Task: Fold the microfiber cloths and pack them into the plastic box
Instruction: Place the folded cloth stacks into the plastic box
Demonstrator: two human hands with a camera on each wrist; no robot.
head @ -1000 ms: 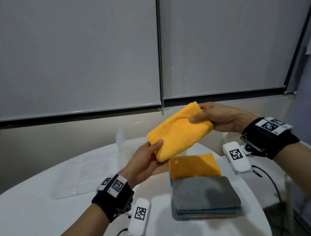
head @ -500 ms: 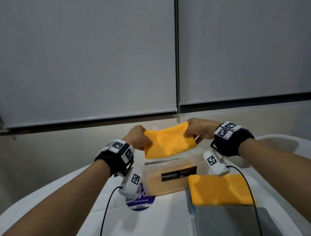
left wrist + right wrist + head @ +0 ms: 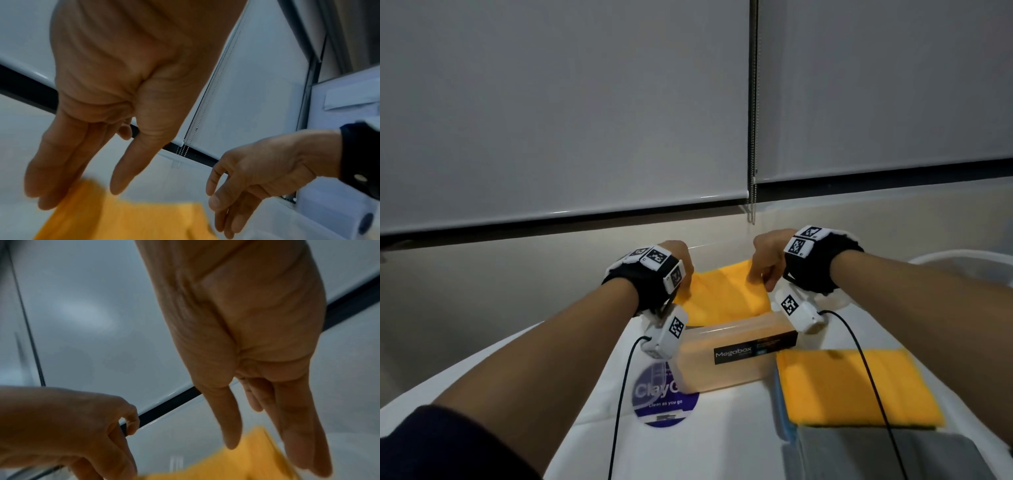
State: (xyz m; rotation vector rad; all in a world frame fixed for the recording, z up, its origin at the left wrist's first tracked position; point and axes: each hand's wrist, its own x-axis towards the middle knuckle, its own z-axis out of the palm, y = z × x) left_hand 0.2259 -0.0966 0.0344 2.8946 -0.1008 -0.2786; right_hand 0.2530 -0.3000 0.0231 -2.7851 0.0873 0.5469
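Folded orange microfiber cloth lowered into clear plastic box

Beneath both spread hands, left hand and right hand, it is released lengthwise.

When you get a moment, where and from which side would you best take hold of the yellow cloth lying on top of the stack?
Probably pinch the yellow cloth at its two far corners, coming from above. It lies flat and squared on the stack, top face bare, and its far edge nearest the plastic box is uncovered.
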